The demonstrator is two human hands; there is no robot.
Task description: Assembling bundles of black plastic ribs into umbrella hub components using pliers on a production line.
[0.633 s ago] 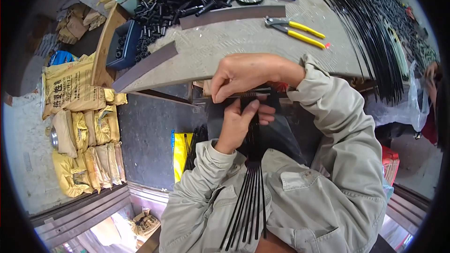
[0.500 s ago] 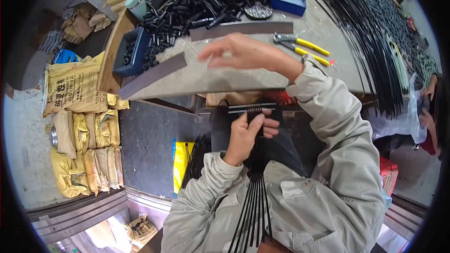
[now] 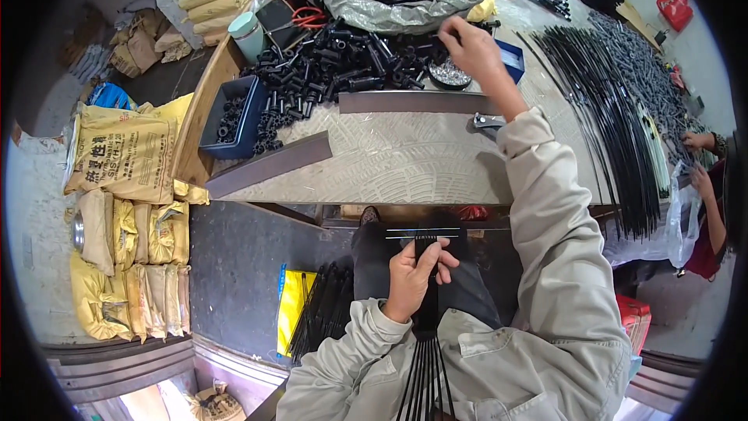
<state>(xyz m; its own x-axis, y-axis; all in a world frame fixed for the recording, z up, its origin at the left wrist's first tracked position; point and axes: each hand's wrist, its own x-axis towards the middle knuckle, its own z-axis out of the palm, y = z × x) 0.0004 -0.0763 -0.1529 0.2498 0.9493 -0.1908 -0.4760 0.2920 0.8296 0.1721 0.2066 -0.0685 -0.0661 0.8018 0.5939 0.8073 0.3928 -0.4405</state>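
While stacked sacks (image 3: 128,152) line the far left, a blue bin (image 3: 253,117) of small black pieces stands at the table's wooden end board, and loose black tubular parts (image 3: 343,62) are heaped to its right. Nearer the middle, in front of the body, the left hand (image 3: 411,277) is clamped on a bundle of black rods (image 3: 425,366), thumb laid across it; the lower ends fan out over the clothing, and two thin pale bars (image 3: 401,230) lie crosswise at the top. The right hand (image 3: 473,48), just now close against that bundle, has gone up and away over the table, beside a round dish of shiny bits (image 3: 449,74) and a blue box (image 3: 513,58). So the left hand alone now appears to steady the rods and bars. The right fingers are bent, but whether they pinch anything I cannot tell. Its forearm now covers most of the pliers (image 3: 487,122). Further right lie long black strands (image 3: 604,125), and another person's hand (image 3: 701,181) shows beyond.
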